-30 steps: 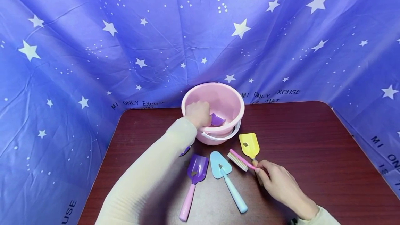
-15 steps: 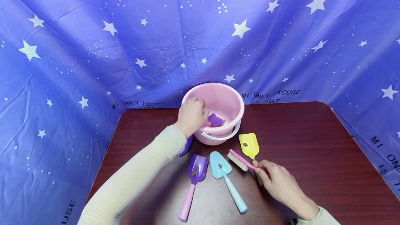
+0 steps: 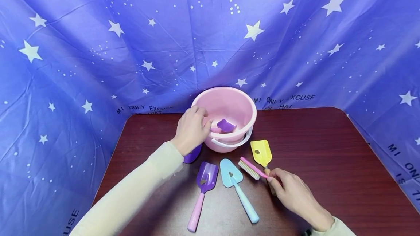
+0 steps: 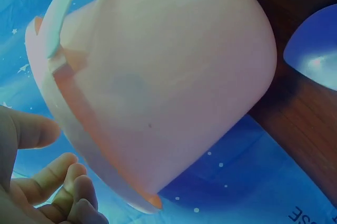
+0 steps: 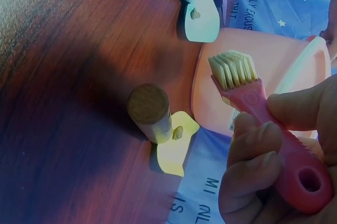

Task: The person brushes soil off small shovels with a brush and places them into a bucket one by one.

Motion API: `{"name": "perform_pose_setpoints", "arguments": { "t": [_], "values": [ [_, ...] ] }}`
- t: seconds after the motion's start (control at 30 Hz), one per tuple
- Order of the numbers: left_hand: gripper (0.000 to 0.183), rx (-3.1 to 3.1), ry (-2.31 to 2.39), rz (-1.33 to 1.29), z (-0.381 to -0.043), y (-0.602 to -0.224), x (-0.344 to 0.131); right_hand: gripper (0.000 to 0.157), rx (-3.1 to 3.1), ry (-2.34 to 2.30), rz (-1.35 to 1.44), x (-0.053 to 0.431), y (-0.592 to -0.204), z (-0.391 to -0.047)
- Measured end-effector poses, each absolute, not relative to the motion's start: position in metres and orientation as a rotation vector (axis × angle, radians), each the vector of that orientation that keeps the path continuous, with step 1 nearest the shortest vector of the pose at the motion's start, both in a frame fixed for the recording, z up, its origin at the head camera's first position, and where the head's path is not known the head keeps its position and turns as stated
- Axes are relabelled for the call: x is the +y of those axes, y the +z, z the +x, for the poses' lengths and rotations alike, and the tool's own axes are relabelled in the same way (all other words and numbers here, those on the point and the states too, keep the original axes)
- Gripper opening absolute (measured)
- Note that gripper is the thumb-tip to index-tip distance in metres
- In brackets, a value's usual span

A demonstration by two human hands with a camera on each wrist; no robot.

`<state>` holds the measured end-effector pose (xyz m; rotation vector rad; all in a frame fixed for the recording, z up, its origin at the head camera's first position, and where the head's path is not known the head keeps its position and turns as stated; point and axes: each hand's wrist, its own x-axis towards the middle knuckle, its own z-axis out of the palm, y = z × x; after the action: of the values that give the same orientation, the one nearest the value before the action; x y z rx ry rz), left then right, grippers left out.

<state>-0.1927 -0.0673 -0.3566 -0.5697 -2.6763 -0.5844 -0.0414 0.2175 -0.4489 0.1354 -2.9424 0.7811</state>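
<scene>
Wide open right of the right hand [image 3: 292, 190], over bare table [image 3: 347, 148]. Blocked right of the left hand [image 3: 193, 128] by a bucket [image 3: 234, 103]; passable from above through its mouth, down to a purple scoop [image 3: 226, 125]. Obstructed ahead of the right hand by a yellow shovel [image 3: 262, 153]. Cluttered between the hands with a purple shovel [image 3: 199, 202], a blue shovel [image 3: 243, 200] and a brush [image 3: 252, 168].
</scene>
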Motion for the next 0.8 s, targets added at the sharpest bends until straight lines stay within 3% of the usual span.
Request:
{"name": "perform_pose_setpoints", "arguments": {
  "t": [0.43,0.8],
  "values": [
    [0.012,-2.577,-0.705,-0.549,-0.163,-0.371,-0.094,0.011,-2.937,0.791,0.154,0.214,-0.452,-0.042],
    [0.018,-2.580,-0.753,-0.503,-0.136,-0.394,-0.116,0.015,-2.920,0.785,0.160,0.215,-0.450,-0.040]
  ]
}}
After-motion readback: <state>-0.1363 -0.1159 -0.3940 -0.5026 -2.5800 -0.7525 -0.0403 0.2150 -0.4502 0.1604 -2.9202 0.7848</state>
